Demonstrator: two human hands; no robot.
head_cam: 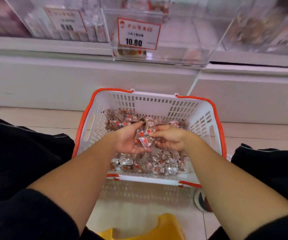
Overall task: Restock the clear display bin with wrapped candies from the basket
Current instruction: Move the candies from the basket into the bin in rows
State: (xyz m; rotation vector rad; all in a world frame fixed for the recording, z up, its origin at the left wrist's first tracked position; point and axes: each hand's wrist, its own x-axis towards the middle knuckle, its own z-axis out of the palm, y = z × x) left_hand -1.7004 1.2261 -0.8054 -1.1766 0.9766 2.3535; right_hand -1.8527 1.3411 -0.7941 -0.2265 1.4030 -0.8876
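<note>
A handful of wrapped candies (145, 137) sits cupped between both hands, the left hand (129, 139) and right hand (170, 138) curled around it to gather more per load, just above the heaped basket (157, 101) on the floor; the nearly bare clear display bin (183, 40) waits beyond, on the far shelf

The clear display bin's (157, 54) price tag (138, 34) reads "10.80".

Yellow stool (150, 229), red-bordered price tags (138, 34), white tiled floor (36, 118).
</note>
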